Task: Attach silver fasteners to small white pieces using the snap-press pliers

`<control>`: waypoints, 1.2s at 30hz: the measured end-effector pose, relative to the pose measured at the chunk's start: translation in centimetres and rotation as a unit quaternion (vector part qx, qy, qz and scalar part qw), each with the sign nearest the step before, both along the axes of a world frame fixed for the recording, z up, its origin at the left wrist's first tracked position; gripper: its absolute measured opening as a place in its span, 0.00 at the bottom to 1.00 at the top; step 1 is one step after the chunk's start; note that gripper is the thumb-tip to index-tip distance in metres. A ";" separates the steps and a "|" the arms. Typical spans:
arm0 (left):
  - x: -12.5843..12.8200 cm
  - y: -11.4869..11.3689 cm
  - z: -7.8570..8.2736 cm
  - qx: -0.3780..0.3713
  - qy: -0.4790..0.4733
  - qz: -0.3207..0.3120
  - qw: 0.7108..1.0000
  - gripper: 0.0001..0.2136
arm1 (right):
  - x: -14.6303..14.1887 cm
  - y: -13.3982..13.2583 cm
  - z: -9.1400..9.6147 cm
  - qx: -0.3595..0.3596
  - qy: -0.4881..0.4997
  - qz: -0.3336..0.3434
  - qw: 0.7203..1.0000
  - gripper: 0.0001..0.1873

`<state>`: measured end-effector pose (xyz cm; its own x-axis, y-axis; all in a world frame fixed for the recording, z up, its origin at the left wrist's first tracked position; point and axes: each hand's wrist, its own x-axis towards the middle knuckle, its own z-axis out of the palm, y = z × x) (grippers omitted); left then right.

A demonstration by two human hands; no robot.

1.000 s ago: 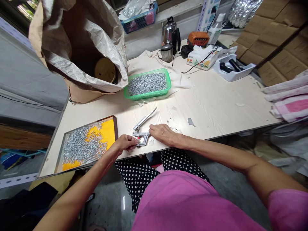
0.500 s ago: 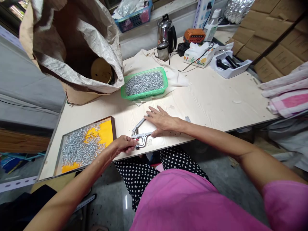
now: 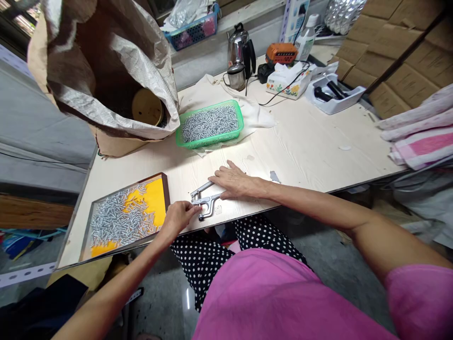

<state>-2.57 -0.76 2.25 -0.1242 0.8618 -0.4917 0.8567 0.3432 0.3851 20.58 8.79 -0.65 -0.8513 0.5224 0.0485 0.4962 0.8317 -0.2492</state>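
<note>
Grey metal snap-fastener pliers lie on the table near its front edge, with a spring between the handles. My right hand is on their handles, fingers over the upper one and thumb by the lower one. My left hand is at the jaw end, its thumb and fingertips pinched together. Whatever lies in that pinch is too small to make out; a bit of red shows beside it. Left of this hand, a shallow tray with a yellow bottom holds many small silver metal pieces.
A green basket full of similar metal pieces stands farther back. Beside it is a large open sack with a round container inside. Toward the back are a metal kettle, a cup, a tissue box and a white tray.
My right hand has come down, and the upper handle has swung closer to the lower one. My left hand stays at the jaw. The view has shifted slightly.
</note>
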 end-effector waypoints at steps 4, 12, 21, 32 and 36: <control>2.1 0.0 -0.6 0.224 0.103 -0.177 0.953 0.11 | 0.1 -0.6 -0.1 0.003 0.019 0.000 1.000 0.29; 3.2 4.0 -3.0 0.227 0.085 -0.338 0.909 0.30 | 1.4 0.1 -0.1 -0.045 -0.012 -0.036 0.998 0.43; 4.6 5.4 -2.5 0.218 0.091 -0.379 0.895 0.22 | 2.1 0.3 1.1 -0.040 -0.040 -0.022 0.998 0.20; 4.7 5.2 -3.1 0.259 0.105 -0.358 0.891 0.11 | 1.6 0.0 -1.3 -0.047 0.018 -0.055 0.997 0.09; 5.0 3.6 -4.0 0.311 0.121 -0.313 0.889 0.20 | 2.8 1.9 -0.7 -0.041 0.036 -0.018 0.998 0.26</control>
